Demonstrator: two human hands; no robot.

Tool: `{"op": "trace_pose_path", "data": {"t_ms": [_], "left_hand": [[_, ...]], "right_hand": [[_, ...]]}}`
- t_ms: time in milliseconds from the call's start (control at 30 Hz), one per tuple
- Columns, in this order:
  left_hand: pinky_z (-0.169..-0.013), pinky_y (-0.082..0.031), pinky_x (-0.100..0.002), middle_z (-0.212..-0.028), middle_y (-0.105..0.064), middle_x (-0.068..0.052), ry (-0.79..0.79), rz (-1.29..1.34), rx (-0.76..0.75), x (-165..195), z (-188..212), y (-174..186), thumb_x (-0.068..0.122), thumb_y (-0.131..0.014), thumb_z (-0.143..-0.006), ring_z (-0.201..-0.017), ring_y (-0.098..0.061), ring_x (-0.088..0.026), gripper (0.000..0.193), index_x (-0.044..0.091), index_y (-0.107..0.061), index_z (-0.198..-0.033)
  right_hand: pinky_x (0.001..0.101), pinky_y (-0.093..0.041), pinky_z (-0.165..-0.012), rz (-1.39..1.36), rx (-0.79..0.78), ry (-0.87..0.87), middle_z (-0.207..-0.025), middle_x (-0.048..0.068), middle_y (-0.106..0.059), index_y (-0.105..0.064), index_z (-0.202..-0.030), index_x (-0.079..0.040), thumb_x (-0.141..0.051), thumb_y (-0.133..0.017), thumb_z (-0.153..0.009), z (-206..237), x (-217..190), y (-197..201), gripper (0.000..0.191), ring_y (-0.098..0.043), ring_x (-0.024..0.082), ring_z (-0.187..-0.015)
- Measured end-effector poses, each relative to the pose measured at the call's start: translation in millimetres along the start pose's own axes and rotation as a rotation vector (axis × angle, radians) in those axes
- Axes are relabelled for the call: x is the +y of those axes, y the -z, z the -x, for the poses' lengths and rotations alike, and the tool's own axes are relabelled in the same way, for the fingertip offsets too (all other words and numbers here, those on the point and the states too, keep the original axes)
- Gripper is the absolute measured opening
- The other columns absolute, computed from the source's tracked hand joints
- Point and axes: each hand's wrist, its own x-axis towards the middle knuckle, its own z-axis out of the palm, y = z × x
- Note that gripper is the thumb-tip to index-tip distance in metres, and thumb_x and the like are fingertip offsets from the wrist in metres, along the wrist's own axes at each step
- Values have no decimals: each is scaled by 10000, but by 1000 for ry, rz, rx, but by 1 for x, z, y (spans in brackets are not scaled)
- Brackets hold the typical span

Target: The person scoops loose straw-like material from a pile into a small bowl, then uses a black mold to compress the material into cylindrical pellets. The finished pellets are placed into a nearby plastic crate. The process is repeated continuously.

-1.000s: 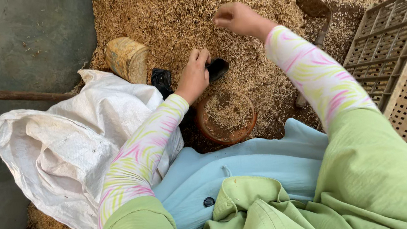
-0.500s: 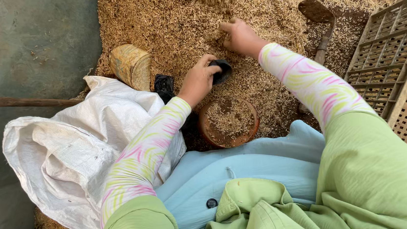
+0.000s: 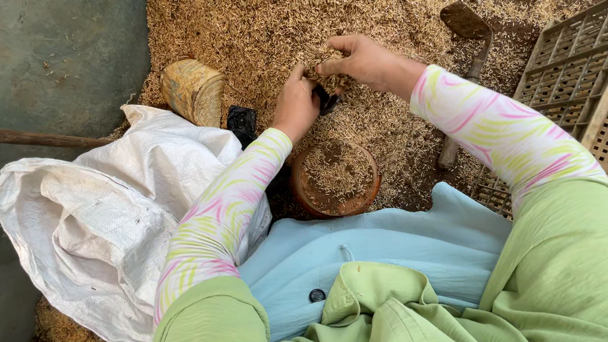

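Head-camera view: a floor covered with a thick spread of dry, straw-coloured husks [image 3: 248, 29] is seen from above, bordered on the left by bare grey concrete [image 3: 52, 61]. A clump of husks [image 3: 328, 73] is gripped between the left hand [image 3: 297, 107] and the right hand [image 3: 362, 59], both curled around it just above a round reddish-brown clay bowl [image 3: 335, 179] that is partly filled with the same husks. A crumpled white woven sack [image 3: 103, 225] is spread to the left, and a yellowish cylindrical tin [image 3: 193, 91] is lying tilted just beyond it. A brown lattice crate [image 3: 589, 73] is cut off at the right edge, and a rusty metal trowel [image 3: 465, 21] is set beside it, its handle partly hidden by the right sleeve. A small black object [image 3: 242, 121] near the left wrist cannot be identified. A wooden pole [image 3: 15, 135] is cut off at the left edge.
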Motion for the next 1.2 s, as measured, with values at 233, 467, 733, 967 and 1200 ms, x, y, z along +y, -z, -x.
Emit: {"op": "trace_pose_path", "data": {"t_ms": [233, 467, 733, 967, 1200], "left_hand": [[-882, -531, -473, -1136, -611, -206, -30, 113, 115, -11, 3, -10, -52, -706, -746, -979, -639, -398, 142, -77, -717, -886], [-940, -555, -396, -1204, -625, -151, 131, 207, 66, -18, 9, -22, -69, -626, -814, -1036, -679, -317, 276, -21, -734, -1064], [-1062, -515, -370, -1290, -681, -126, 24, 67, -15, -19, 19, -11, -26, -597, -836, -1139, -667, -301, 380, 56, -767, -1166], [-1016, -520, -392, -1169, -726, -100, -49, -176, -57, -17, 20, -3, 6, -651, -860, -1118, -635, -300, 289, 82, -790, -1102], [-958, -529, -389, -1252, -672, -155, -25, 145, 17, -31, 16, -15, -55, -558, -820, -1017, -681, -305, 426, 63, -754, -1178]], "right_hand": [[422, -583, -821, 690, 178, 352, -1243, 319, -421, -417, -1316, 51, 122, -642, -789, 28, 10, -37, 578, -612, 396, -927], [419, -614, -760, 1308, -68, 534, -1053, 187, -684, -666, -1042, 13, 88, -630, -800, 25, 45, -31, 256, -711, 318, -877], [398, -609, -887, 975, 162, 208, -1089, 158, -733, -732, -1078, -38, 88, -601, -858, -14, 42, 11, 285, -728, 297, -974], [432, -569, -964, 1266, 235, 490, -1284, 214, -624, -532, -1498, -162, -10, -737, -830, -18, 68, -16, 714, -663, 378, -1116], [385, -574, -934, 718, 176, 74, -1236, 194, -643, -508, -1453, -201, -92, -763, -871, -10, 29, 20, 645, -703, 272, -983]]}}
